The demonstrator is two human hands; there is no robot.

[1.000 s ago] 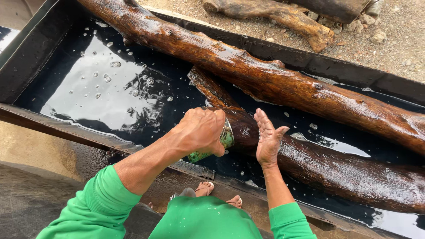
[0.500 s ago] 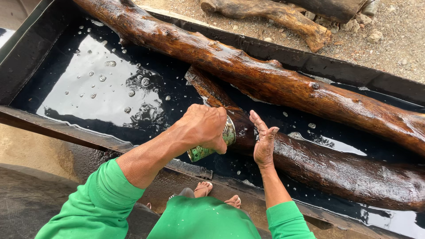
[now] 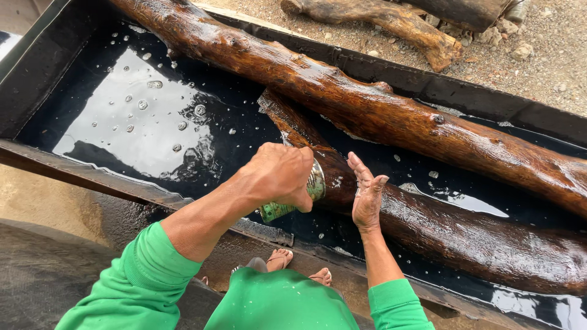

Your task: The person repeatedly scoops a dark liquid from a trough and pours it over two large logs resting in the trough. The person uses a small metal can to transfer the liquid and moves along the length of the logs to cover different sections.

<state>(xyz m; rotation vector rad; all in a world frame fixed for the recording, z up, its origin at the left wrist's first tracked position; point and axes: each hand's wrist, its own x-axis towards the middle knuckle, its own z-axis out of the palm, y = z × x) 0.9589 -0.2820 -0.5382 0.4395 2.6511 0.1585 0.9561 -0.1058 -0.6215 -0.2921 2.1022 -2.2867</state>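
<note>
**Hands at the dark liquid trough**

The long black rectangular trough (image 3: 428, 85) runs from 10 o'clock to 4 o'clock across the view. It holds a shallow, glossy black liquid (image 3: 122, 122) with small bubbles on its surface at 10 o'clock. Two wet, reddish-brown wooden logs lie in the trough. The longer upper log (image 3: 367, 104) extends from 11 o'clock to 3 o'clock. The shorter lower log (image 3: 465, 238) lies just beside it, from the centre to 4 o'clock.

The left hand (image 3: 278, 174) is at the centre, fingers curled tightly around a greenish, worn metal can (image 3: 293, 198). The can is tilted, with its far end touching the near end of the lower log. The right hand (image 3: 367, 195) is just beside the can at 5 o'clock, fingers straight and close together, palm edge resting on the lower log; it holds nothing.

Both arms wear bright green sleeves. Bare toes in sandals (image 3: 299, 269) show at 6 o'clock, below the trough's near rim.

The ground beyond the trough, at 1 o'clock, is gravel (image 3: 550, 67), with dry rough logs (image 3: 391, 21) lying on it.
</note>
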